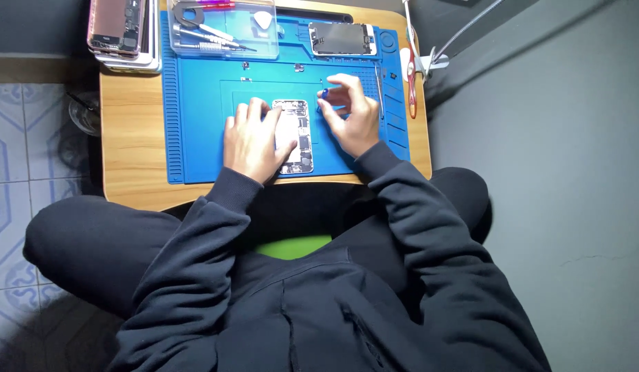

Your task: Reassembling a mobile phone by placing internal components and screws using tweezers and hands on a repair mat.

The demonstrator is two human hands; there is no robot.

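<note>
Left hand (pixel 249 140) lies flat, fingers spread, pressing down on the left half of the opened smartphone body with exposed boards and battery (pixel 296 138); nothing is pinched, the palm only pins it. Right hand (pixel 350 114) has thumb and fingertips closed around a small blue-handled screwdriver (pixel 324 92), its tip just beside the phone's upper right corner; whether the tip touches the phone I cannot tell.

Phone body sits upright, long axis away from the person, inside the raised central rectangle of the blue silicone repair mat (pixel 195 124). Mat covers most of a small light wooden lap table (pixel 126 138), across the person's crossed legs.

Far edge of the mat: a detached phone screen panel, dark face with white border (pixel 341 38), lies in the upper right tray, well apart from both hands. To its left, a clear plastic tool case (pixel 223 31) holding drivers and a white pick, partly on the mat. Top left corner of the table: a stack of phone housings, topmost one pinkish (pixel 119 31).

Right of the mat, near the table edge, a red-handled tool (pixel 411 83) lies lengthwise, near the right hand but not touching it.

Both arms are in dark hoodie sleeves (pixel 416 213). Patterned floor tiles (pixel 23 151) at left, grey wall (pixel 561 138) at right.
</note>
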